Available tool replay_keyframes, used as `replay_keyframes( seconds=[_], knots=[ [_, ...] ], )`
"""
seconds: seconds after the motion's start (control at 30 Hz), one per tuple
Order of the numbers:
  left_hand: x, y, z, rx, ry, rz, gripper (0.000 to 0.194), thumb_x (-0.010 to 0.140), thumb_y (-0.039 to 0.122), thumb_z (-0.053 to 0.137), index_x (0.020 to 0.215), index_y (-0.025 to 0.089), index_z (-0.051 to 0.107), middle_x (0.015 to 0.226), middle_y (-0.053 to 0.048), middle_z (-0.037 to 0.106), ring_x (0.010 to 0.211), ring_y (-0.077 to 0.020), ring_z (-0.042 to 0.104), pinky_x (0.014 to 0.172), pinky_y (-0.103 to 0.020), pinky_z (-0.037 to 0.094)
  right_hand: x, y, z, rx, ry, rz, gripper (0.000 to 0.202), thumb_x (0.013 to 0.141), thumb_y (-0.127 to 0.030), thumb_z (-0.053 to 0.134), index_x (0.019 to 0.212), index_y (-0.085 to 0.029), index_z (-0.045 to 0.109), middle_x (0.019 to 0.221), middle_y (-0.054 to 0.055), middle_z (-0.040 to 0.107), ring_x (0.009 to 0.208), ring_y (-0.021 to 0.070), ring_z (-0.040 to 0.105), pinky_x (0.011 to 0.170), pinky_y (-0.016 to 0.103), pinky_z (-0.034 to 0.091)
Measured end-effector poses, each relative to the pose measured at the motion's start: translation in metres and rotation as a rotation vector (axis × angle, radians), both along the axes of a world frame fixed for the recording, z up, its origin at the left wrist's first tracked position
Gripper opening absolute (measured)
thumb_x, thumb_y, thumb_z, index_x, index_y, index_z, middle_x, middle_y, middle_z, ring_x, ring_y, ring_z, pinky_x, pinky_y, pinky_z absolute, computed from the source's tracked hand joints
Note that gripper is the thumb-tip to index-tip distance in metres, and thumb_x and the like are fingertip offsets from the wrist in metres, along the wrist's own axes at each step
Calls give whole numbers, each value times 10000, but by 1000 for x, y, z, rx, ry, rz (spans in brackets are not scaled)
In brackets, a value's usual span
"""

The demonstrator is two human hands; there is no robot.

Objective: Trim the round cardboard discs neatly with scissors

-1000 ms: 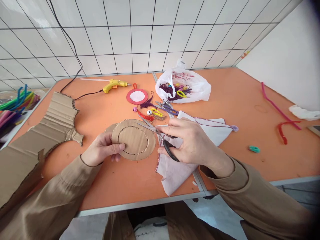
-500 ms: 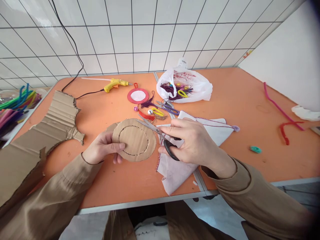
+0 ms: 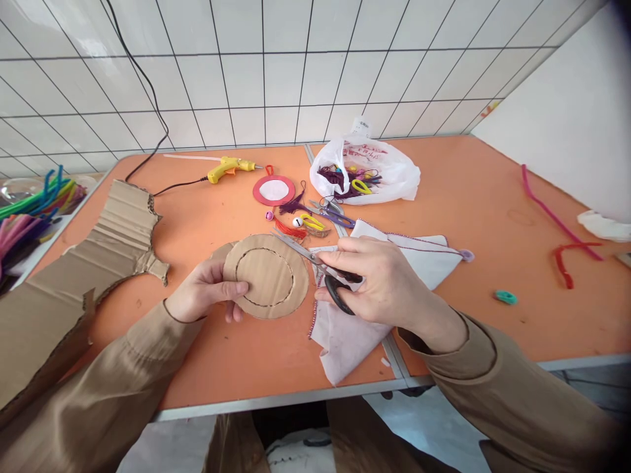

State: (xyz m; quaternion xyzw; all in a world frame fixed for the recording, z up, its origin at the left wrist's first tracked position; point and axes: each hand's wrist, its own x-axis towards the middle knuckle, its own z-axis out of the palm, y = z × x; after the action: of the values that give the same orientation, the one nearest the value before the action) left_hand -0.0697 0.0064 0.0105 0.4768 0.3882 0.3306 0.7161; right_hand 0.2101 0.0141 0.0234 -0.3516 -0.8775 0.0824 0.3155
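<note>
Holding a cardboard disc (image 3: pixel 263 299) over the bench (image 3: pixel 236 368), the left hand (image 3: pixel 204 289) is pinching its left side, thumb flat on the front and the other fingers reaching behind. A second piece of cardboard (image 3: pixel 223 249) is showing just behind the disc's upper left edge. The right hand (image 3: pixel 382 282) is gripping a pair of scissors (image 3: pixel 311 256), its fingers curled around the black handles, partly closed. The blades are pointing at the disc's upper right edge; whether they are touching it, I cannot tell.

The step in hand seems to be cutting work on the disc, with the left hand steadying and the right hand placing the blades. A dark, broken round line is running inside the disc's rim, and the middle is sitting in place within it. The next move probably calls for a firm left pinch, the disc turned to suit the blades, and thumb and fingers clear of the cutting line. Thick cardboard is likely to be resisting the blades, so short, controlled snips would suit. Under the right hand, a white cloth (image 3: pixel 345 348) is lying on the bench.
</note>
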Motion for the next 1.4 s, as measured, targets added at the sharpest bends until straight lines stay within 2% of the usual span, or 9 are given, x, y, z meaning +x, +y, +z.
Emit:
replay_keyframes(
  seconds=[0.2, 0.37, 0.47, 0.6, 0.8, 0.93, 1.07, 1.13, 1.4],
  knots=[
    [2, 0, 1, 4, 11, 28, 323, 656, 362, 891, 643, 89, 718, 512, -54, 700, 407, -127, 642, 360, -157, 514, -2, 2, 3, -181, 112, 43, 134, 795, -246, 702, 706, -165, 641, 646, -13, 475, 579, 127, 415, 537, 277, 332],
    [1, 0, -2, 5, -7, 84, 333, 642, 371, 899, 640, 97, 709, 503, -47, 700, 400, -127, 635, 361, -168, 520, -1, 6, 4, -377, 244, 52, 156, 787, -298, 715, 736, -180, 626, 723, 17, 575, 667, 168, 513, 602, 300, 400],
    [-2, 0, -6, -6, -8, 140, 333, 628, 376, 908, 666, 114, 706, 527, -44, 718, 408, -144, 653, 373, -188, 536, -1, 6, 2, -352, 178, 43, 149, 766, -300, 739, 778, -176, 658, 742, 26, 581, 710, 191, 544, 645, 317, 425],
    [-4, -1, -10, 1, 1, 187, 332, 641, 385, 901, 692, 119, 709, 557, -52, 735, 424, -149, 664, 407, -197, 552, -3, 3, -2, -273, 106, 11, 248, 768, -288, 741, 967, -145, 711, 786, 33, 565, 704, 185, 544, 642, 320, 442],
    [-1, -2, -9, 42, -18, 164, 315, 663, 370, 892, 692, 115, 710, 554, -58, 737, 432, -154, 671, 404, -195, 548, -3, 2, -4, -165, 40, -22, 400, 757, -310, 767, 1093, -100, 717, 792, 41, 562, 681, 182, 524, 628, 329, 432],
    [-2, -1, -10, 36, -23, 187, 295, 673, 347, 889, 714, 113, 715, 566, -59, 744, 441, -153, 677, 415, -192, 556, -4, 2, -5, -147, 55, -21, 367, 764, -322, 768, 1048, -94, 726, 757, 24, 529, 642, 162, 489, 603, 314, 408],
    [-4, 1, -13, 42, -29, 160, 304, 671, 350, 888, 720, 107, 713, 569, -67, 747, 434, -163, 678, 405, -203, 557, -5, 1, -3, -176, 88, 4, 168, 789, -301, 739, 823, -140, 704, 699, -7, 467, 606, 137, 431, 572, 288, 371],
    [-4, 1, -14, 44, -33, 161, 303, 673, 346, 886, 729, 106, 711, 575, -66, 749, 438, -165, 680, 403, -203, 555, -6, 1, -2, -197, 108, 15, 151, 796, -295, 728, 755, -161, 672, 690, -14, 449, 599, 130, 411, 559, 280, 356],
    [-3, 1, -15, 40, -47, 131, 303, 695, 349, 868, 733, 101, 697, 547, -74, 735, 442, -167, 674, 418, -214, 555, -6, 1, -2, -266, 115, 16, 152, 771, -282, 734, 723, -175, 637, 679, -23, 433, 587, 122, 396, 545, 270, 339]
  ],
)
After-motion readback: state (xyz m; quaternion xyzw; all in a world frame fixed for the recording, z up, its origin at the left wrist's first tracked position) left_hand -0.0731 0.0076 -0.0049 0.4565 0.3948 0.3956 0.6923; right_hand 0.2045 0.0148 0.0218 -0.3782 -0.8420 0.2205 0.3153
